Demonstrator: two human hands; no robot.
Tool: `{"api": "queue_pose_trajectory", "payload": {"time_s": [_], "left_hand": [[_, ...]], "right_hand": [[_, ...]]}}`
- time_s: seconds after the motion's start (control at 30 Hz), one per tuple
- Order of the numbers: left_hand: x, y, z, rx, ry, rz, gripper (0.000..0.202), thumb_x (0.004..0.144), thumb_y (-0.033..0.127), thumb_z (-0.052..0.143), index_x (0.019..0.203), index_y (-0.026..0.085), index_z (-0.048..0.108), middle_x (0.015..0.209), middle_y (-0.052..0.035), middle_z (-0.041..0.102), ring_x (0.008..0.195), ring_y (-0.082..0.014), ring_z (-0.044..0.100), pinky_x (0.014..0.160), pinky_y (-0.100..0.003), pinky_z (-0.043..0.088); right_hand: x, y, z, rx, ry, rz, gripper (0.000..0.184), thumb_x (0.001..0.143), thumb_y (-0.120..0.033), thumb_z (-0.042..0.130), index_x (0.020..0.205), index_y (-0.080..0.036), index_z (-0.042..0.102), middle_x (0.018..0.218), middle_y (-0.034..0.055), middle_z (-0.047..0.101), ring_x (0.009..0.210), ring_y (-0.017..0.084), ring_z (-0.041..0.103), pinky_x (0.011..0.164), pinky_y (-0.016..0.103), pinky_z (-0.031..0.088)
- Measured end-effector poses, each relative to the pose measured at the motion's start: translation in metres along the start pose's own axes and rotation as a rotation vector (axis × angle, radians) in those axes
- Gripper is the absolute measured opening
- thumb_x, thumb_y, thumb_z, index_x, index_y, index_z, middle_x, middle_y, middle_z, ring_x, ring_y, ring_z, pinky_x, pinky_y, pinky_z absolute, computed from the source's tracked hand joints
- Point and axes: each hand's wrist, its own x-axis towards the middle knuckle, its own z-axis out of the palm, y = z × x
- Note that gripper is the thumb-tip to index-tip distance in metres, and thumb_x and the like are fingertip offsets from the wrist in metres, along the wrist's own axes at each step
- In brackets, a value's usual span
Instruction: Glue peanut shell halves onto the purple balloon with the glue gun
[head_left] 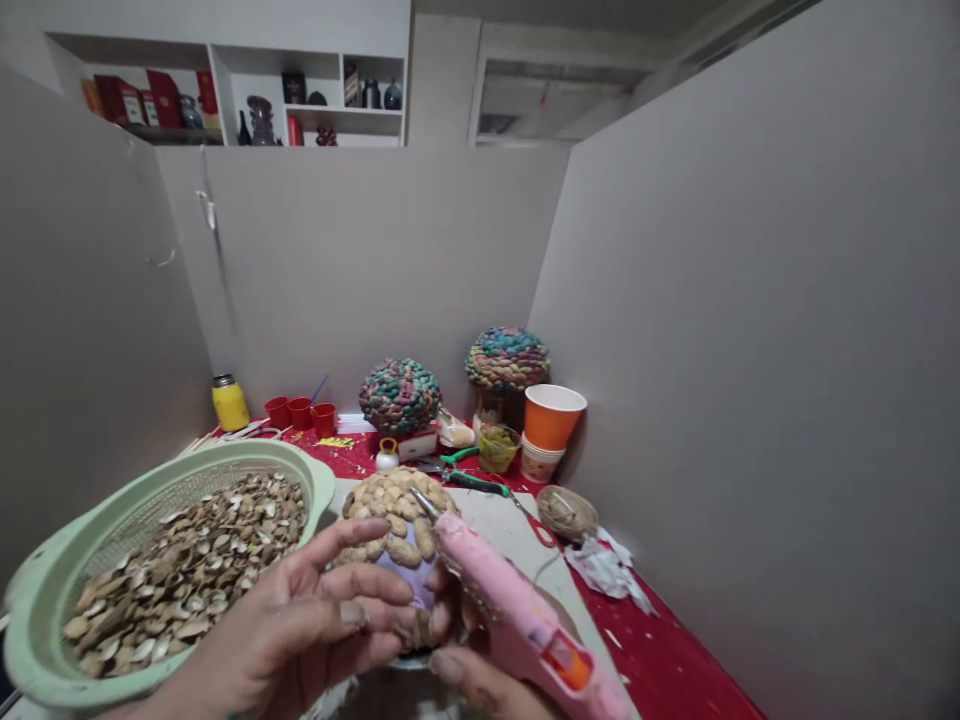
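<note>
In front of me is a dome-shaped form [371,490] with tan peanut shells fixed over its top. A bare purple patch [405,578] shows on its near side. My right hand [476,675] is closed around a pink hot glue gun [517,610], whose metal nozzle points up and left over the shells. On the form's left side is my left hand [307,615], fingers stretched and apart; I cannot tell whether the fingertips touch the form. A brown shell [416,630] sits low between the two hands.
A green colander [30,590] full of shell pieces stands at left. Two colourful shell-covered domes [401,395] are at the back, beside orange paper cups [553,420]. Green-handled pliers [476,484], red-handled scissors [541,530] and a small basket [568,513] lie at right. Grey partitions enclose the table.
</note>
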Motion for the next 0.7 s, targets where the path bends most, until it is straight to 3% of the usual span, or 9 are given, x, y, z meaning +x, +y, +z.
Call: {"api": "queue_pose_trajectory", "payload": {"time_s": [0.13,0.27,0.37,0.5,0.7], "left_hand": [[0.004,-0.007,0.009,-0.064,-0.039,-0.008,0.065,0.064,0.02,0.084,0.123,0.03,0.061,0.108,-0.0095,0.072,0.103,-0.0257,0.068,0.093,-0.035,0.051],[0.001,-0.006,0.018,-0.113,0.006,0.009,0.066,0.075,0.009,0.075,0.134,0.015,0.049,0.108,-0.013,0.071,0.095,-0.0202,0.07,0.092,-0.033,0.049],[-0.001,-0.006,0.02,-0.139,0.022,-0.007,0.062,0.077,0.002,0.072,0.133,0.01,0.048,0.103,-0.0134,0.071,0.092,-0.0202,0.07,0.091,-0.034,0.049],[-0.001,-0.01,0.016,-0.152,-0.009,-0.043,0.064,0.075,0.004,0.074,0.133,0.011,0.049,0.104,-0.0132,0.071,0.097,-0.024,0.07,0.088,-0.034,0.049],[0.001,-0.015,0.011,-0.206,-0.108,-0.063,0.05,0.076,0.008,0.076,0.124,0.013,0.061,0.105,-0.0126,0.071,0.097,-0.0226,0.07,0.089,-0.033,0.049]], "right_hand": [[0.002,0.002,-0.001,0.02,0.007,-0.049,0.054,0.065,-0.043,0.078,0.117,-0.032,0.069,0.093,0.0045,0.071,0.093,0.034,0.068,0.081,0.041,0.061],[-0.002,0.0,0.001,0.022,0.053,-0.034,0.03,0.073,-0.039,0.074,0.099,-0.023,0.072,0.088,0.0067,0.07,0.081,0.028,0.068,0.077,0.035,0.06],[-0.004,-0.006,0.002,0.006,0.131,0.017,0.018,0.077,-0.038,0.073,0.086,-0.022,0.07,0.081,0.0049,0.068,0.073,0.023,0.066,0.072,0.032,0.058],[-0.006,-0.009,0.0,0.041,0.123,0.031,0.019,0.082,-0.042,0.07,0.082,-0.023,0.068,0.079,0.0038,0.066,0.074,0.023,0.063,0.073,0.032,0.056],[-0.003,0.0,0.001,0.264,0.03,0.11,0.035,0.087,-0.053,0.066,0.1,-0.02,0.063,0.089,0.0041,0.063,0.087,0.021,0.06,0.084,0.032,0.052]]}}
